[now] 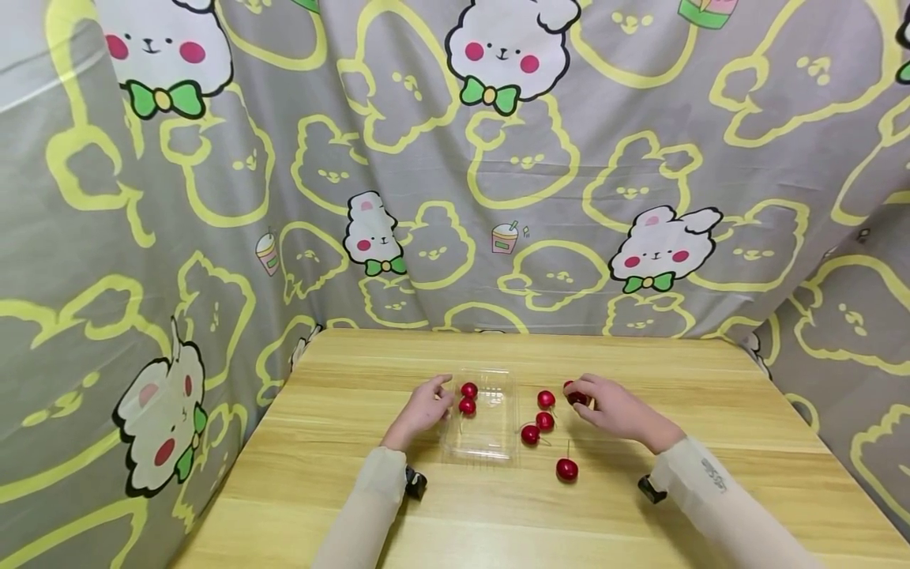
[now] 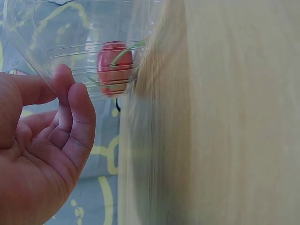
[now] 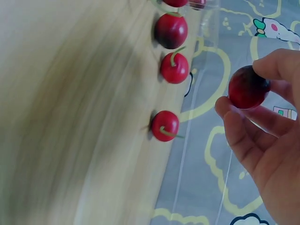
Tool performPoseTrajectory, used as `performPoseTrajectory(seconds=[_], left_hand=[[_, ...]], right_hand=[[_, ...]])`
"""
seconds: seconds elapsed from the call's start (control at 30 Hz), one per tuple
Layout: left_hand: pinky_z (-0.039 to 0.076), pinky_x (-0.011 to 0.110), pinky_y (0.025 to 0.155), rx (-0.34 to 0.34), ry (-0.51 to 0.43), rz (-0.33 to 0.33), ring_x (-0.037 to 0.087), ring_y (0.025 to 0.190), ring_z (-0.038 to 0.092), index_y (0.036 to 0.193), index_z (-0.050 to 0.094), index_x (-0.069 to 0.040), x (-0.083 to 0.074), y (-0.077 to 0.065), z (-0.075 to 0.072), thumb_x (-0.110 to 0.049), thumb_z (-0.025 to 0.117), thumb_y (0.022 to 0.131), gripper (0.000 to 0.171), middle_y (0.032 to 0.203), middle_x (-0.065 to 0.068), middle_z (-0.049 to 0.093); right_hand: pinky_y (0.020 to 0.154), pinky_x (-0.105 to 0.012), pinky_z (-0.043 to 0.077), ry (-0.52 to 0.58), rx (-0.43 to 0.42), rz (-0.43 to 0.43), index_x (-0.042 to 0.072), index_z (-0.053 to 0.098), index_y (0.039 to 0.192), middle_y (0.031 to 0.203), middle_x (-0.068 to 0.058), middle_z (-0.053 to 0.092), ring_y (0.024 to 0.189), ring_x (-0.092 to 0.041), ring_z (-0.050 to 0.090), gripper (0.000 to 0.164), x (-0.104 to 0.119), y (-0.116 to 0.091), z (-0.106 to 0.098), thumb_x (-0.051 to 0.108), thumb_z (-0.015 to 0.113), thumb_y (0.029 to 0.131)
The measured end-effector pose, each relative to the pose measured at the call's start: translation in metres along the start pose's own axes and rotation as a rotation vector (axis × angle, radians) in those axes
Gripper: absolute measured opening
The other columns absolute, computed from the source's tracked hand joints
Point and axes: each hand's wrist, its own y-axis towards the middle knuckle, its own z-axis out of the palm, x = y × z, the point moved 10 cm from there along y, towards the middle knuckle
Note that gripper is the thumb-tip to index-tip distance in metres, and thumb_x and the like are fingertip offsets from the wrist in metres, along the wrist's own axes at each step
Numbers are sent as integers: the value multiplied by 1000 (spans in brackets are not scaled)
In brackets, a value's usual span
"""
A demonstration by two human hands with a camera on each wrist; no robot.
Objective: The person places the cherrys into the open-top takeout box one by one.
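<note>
My left hand (image 1: 426,405) pinches the left rim of a clear plastic box (image 1: 490,454), fingertips on its edge in the left wrist view. Two red cherries lie in the box, an upper cherry (image 1: 469,390) and a lower cherry (image 1: 467,406). A dark red cherry (image 3: 248,86) is held between the thumb and fingers of my right hand (image 1: 613,407), above the table right of the box. Another cherry (image 3: 165,125) with a green stem sits on the table near that hand.
Right of the box lie more cherries: one farther back (image 1: 546,399), a middle cherry (image 1: 544,421), and one (image 1: 530,434) near the box wall. A separate cherry (image 1: 566,470) lies closer to me, stem up. A patterned curtain (image 1: 426,182) hangs behind the wooden table (image 1: 483,514).
</note>
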Motion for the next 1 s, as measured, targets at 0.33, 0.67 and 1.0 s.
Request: performPoseTrajectory(seconds=[0.33, 0.67, 1.0], left_hand=[[52, 33, 57, -1, -4, 12, 25, 64, 63, 140, 38, 6, 0, 1, 0, -8, 53, 96, 49, 80, 8, 55], [53, 32, 58, 0, -4, 12, 25, 64, 63, 140, 38, 6, -1, 1, 0, -9, 52, 96, 49, 80, 8, 55], [52, 33, 58, 2, 6, 6, 23, 64, 63, 140, 39, 5, -2, 1, 1, -9, 52, 97, 48, 81, 10, 57]], right_hand=[[64, -26, 49, 9, -35, 8, 6, 63, 114, 102, -3, 57, 77, -12, 54, 37, 8, 13, -3, 2, 71, 78], [65, -26, 49, 58, -38, 15, 6, 61, 116, 100, -1, 61, 76, -10, 54, 36, 15, 22, -4, 11, 71, 82], [62, -23, 49, 142, -28, 6, 7, 62, 111, 100, 0, 59, 75, -10, 53, 35, 23, 28, -4, 1, 71, 78]])
